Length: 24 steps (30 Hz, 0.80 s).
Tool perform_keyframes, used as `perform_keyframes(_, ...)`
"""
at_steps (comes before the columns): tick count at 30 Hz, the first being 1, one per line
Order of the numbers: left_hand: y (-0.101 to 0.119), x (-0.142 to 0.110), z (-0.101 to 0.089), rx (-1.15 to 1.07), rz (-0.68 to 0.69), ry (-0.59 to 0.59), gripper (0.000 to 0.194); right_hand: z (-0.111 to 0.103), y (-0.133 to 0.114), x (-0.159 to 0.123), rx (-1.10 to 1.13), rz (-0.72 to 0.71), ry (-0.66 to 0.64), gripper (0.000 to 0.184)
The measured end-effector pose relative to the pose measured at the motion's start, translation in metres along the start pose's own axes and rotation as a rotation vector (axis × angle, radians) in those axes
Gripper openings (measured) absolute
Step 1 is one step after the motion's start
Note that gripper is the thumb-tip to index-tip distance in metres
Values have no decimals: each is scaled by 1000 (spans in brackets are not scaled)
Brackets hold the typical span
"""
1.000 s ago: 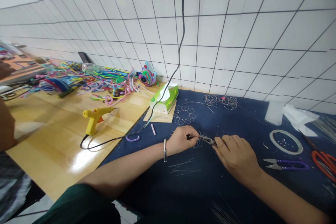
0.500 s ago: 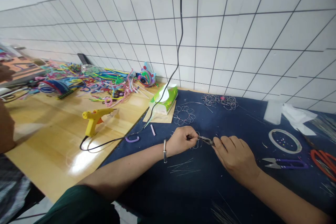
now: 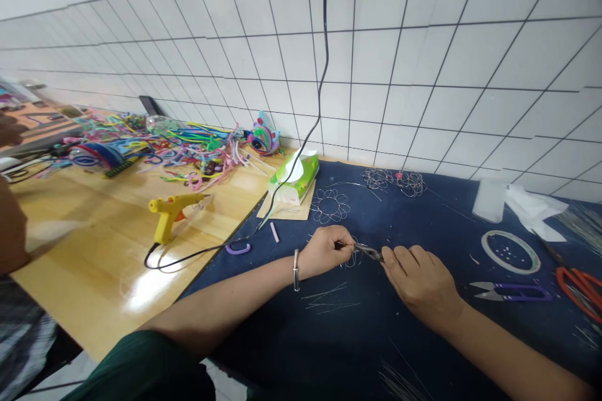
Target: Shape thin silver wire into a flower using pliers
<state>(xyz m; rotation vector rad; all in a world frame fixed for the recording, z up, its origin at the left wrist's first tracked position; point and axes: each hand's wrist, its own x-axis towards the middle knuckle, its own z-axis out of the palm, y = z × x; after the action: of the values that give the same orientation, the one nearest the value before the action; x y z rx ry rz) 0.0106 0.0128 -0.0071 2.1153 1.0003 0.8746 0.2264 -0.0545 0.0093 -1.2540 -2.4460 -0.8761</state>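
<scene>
My left hand [image 3: 326, 252], with a silver bangle at the wrist, pinches a thin looped wire piece [image 3: 358, 257] above the dark blue cloth [image 3: 282, 319]. My right hand [image 3: 422, 282] is wrapped round a pair of pliers [image 3: 371, 253]. The pliers' jaws point left and meet the wire at my left fingertips; the exact contact is too small to make out. Behind my hands lies a flower-shaped wire ring [image 3: 331, 192]. Short cut wires [image 3: 329, 298] are scattered in front of my left hand, and a bundle of longer wires [image 3: 399, 382] lies at the near edge.
Purple-handled snips [image 3: 512, 292], a white ring dish [image 3: 485, 239] with small beads and orange-handled scissors [image 3: 576, 288] lie right. A green tissue pack [image 3: 308, 170] stands at the back. A yellow glue gun [image 3: 165, 220] trails a cord [image 3: 197, 257]. A person's arm [image 3: 10, 225] shows far left.
My right hand and the pliers have tilted very slightly. The left hand keeps its pinch in the same spot, and the other things lie as before.
</scene>
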Motion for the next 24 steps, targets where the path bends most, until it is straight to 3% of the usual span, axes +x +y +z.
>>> perform_keyframes(15,-1,1,-1,-59,-9,22,7,-7,2,5,110,127,-71,25)
perform_keyframes(24,1,1,-1,-43,0,6,8,-4,1,5,125,110,-53,24)
